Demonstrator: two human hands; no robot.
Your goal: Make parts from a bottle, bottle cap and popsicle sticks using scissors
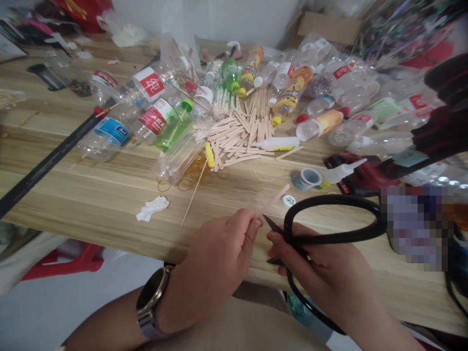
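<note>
My left hand point(215, 258), with a watch point(151, 295) on its wrist, pinches a flat wooden stick point(274, 199) between thumb and fingers near the table's front edge. The stick points up and to the right. My right hand point(325, 273) holds black-handled scissors point(334, 219) with the blades apart. The upper blade tip lies close to the stick, just right of my left fingertips; whether it touches is unclear. Beyond my hands lies a pile of wooden sticks point(244, 129). A small white cap point(288, 200) is near the stick's far end.
Plastic bottles point(175, 124) lie left of the pile, with more bottles point(294, 92) to the right. A tape roll point(307, 179), a white glue bottle point(341, 171) and a red and black power tool point(361, 175) are at the right. Crumpled white paper point(152, 208) lies left.
</note>
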